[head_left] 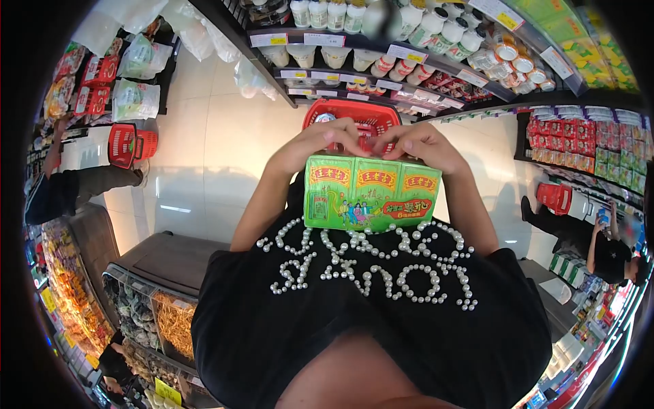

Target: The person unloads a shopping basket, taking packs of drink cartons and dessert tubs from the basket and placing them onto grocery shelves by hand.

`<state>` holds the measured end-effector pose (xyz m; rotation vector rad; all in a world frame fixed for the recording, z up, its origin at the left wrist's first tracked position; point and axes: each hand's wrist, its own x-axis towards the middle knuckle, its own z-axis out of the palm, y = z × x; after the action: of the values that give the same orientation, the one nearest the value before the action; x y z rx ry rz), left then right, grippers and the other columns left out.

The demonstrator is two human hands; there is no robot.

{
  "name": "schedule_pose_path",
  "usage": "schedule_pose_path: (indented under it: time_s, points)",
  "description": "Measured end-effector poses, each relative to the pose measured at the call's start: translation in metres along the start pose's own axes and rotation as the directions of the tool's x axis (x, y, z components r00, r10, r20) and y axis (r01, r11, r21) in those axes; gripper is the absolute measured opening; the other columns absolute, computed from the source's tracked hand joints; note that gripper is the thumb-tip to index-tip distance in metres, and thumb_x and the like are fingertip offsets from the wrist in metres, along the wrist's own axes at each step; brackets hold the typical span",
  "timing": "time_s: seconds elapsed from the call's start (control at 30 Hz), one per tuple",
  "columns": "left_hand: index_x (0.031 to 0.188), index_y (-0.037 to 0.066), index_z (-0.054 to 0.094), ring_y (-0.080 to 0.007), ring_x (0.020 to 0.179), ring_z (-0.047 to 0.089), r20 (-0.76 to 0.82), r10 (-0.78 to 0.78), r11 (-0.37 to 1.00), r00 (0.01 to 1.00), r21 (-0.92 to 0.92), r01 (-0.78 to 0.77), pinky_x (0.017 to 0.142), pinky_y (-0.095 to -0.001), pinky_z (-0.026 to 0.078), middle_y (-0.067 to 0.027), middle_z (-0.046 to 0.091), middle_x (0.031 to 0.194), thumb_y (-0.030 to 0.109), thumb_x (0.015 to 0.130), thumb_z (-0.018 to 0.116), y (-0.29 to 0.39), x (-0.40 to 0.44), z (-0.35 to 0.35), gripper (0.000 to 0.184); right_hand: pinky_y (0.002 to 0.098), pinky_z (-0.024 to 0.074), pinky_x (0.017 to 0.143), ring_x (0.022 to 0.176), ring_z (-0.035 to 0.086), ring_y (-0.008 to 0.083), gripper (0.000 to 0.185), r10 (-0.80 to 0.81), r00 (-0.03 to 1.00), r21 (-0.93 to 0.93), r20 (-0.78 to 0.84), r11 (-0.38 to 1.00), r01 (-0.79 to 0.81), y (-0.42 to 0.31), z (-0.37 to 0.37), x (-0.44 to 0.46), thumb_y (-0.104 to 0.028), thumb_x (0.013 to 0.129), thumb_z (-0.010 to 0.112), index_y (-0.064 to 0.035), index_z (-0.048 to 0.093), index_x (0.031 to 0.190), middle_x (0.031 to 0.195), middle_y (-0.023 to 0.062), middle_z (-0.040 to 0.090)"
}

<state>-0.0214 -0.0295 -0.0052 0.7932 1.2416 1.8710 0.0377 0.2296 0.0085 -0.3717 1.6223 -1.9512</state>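
A green shrink-wrapped pack of drink cartons [371, 194] with red and yellow labels lies tilted against the chest of my black shirt. Along its far edge, my left hand [325, 142] has its fingers bent over the left half. My right hand [428, 146] is curled at the right half of the same edge, and the fingertips of both hands come close together near the middle. Part of the fingers is blurred. Just beyond my hands is a red shopping basket [351, 105]; a few items show inside, partly hidden by the hands.
Refrigerated shelves [327, 39] with bottles and cups stand ahead. At left, a person [75, 187] is near another red basket [124, 144]. A second person [606, 249] stands at right by a red basket [555, 198]. Dried-food bins [174, 324] are at lower left.
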Motion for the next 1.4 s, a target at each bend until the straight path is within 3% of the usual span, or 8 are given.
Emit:
schedule_pose_path:
  time_s: [0.13, 0.27, 0.3, 0.37, 0.73, 0.93, 1.2, 1.4]
  points:
    - [0.065, 0.005, 0.048, -0.017, 0.066, 0.05, -0.438, -0.002, 0.958, 0.899, -0.26, -0.125, 0.062, -0.0314, 0.042, -0.0071, 0.052, 0.074, 0.037, 0.098, 0.037, -0.065, -0.025, -0.002, 0.048, 0.0274, 0.0508, 0.068, 0.075, 0.064, 0.0174, 0.056, 0.171, 0.929, 0.162, -0.327, 0.979, -0.123, 0.01, 0.013, -0.008, -0.04, 0.099, 0.04, 0.004, 0.067, 0.078, 0.093, 0.0122, 0.068]
    - [0.087, 0.004, 0.055, -0.0144, 0.072, 0.057, -0.594, -0.223, 0.928, 0.773, -0.373, -0.019, 0.069, -0.0283, 0.049, -0.0064, 0.06, 0.082, 0.042, 0.099, 0.041, -0.066, -0.045, 0.018, 0.043, 0.0303, 0.0495, 0.076, 0.079, 0.063, 0.0181, 0.044, 0.335, 0.762, 0.386, -0.554, 0.915, -0.122, 0.043, 0.023, -0.032, -0.033, 0.099, 0.041, 0.0009, 0.064, 0.084, 0.089, 0.0117, 0.067]
    - [0.098, 0.004, 0.054, -0.0167, 0.081, 0.059, -0.577, -0.261, 0.902, 0.774, -0.432, -0.018, 0.076, -0.0302, 0.05, -0.0086, 0.061, 0.092, 0.044, 0.099, 0.041, -0.059, -0.047, 0.028, 0.042, 0.0297, 0.0495, 0.075, 0.079, 0.062, 0.0165, 0.032, 0.099, 0.711, -0.039, -0.696, 0.984, -0.176, 0.06, 0.028, -0.034, -0.027, 0.097, 0.047, -0.0012, 0.063, 0.088, 0.087, 0.0088, 0.066]
    - [0.118, 0.004, 0.049, -0.0215, 0.101, 0.059, -0.521, -0.32, 0.851, 0.792, -0.525, -0.002, 0.088, -0.0342, 0.049, -0.0127, 0.059, 0.112, 0.046, 0.098, 0.041, -0.048, -0.048, 0.042, 0.047, 0.0299, 0.0508, 0.074, 0.079, 0.061, 0.0168, 0.02, 0.387, 0.643, 0.537, -0.66, 0.842, 0.044, 0.064, 0.041, -0.039, -0.022, 0.095, 0.047, -0.0051, 0.057, 0.098, 0.088, 0.0075, 0.063]
    - [0.13, 0.001, 0.048, -0.0273, 0.112, 0.058, -0.292, -0.567, 0.634, 0.77, -0.752, 0.181, 0.095, -0.0375, 0.046, -0.0174, 0.057, 0.126, 0.049, 0.096, 0.041, -0.075, -0.068, 0.042, 0.059, 0.0389, 0.049, 0.091, 0.104, 0.059, 0.0241, 0.029, 0.435, 0.611, 0.665, -0.661, 0.718, 0.209, 0.091, 0.087, -0.07, -0.024, 0.094, 0.046, -0.0094, 0.047, 0.119, 0.111, 0.0113, 0.057]
    - [0.125, 0.009, 0.049, -0.0263, 0.111, 0.056, -0.497, -0.382, 0.745, 0.779, -0.665, -0.059, 0.096, -0.0403, 0.046, -0.013, 0.056, 0.124, 0.043, 0.095, 0.047, -0.043, -0.058, 0.062, 0.045, 0.0395, 0.0458, 0.097, 0.113, 0.056, 0.0251, 0.037, 0.299, 0.65, 0.645, -0.699, 0.656, 0.392, 0.081, 0.08, -0.055, -0.025, 0.093, 0.05, -0.0096, 0.049, 0.127, 0.124, 0.0105, 0.056]
    - [0.14, 0.01, 0.037, -0.0306, 0.125, 0.048, -0.338, -0.303, 0.593, 0.891, -0.799, -0.101, 0.106, -0.0471, 0.036, -0.0149, 0.048, 0.136, 0.045, 0.096, 0.044, -0.03, -0.045, 0.062, 0.056, 0.0347, 0.0267, 0.109, 0.132, 0.038, 0.0247, 0.06, -0.449, 0.716, -0.308, -0.534, 0.892, 0.33, -0.048, 0.072, -0.039, -0.01, 0.086, 0.054, 0.0006, 0.034, 0.142, 0.144, 0.0157, 0.039]
    - [0.138, 0.007, 0.04, -0.0286, 0.122, 0.051, -0.304, -0.32, 0.557, 0.897, -0.826, -0.081, 0.104, -0.0477, 0.039, -0.0142, 0.049, 0.136, 0.056, 0.097, 0.033, -0.04, -0.027, 0.088, 0.065, 0.0425, 0.0199, 0.112, 0.137, 0.031, 0.0327, 0.084, -0.645, 0.662, -0.146, -0.382, 0.749, 0.646, -0.055, 0.096, -0.022, -0.035, 0.086, 0.06, -0.0029, 0.015, 0.149, 0.15, 0.0221, 0.026]
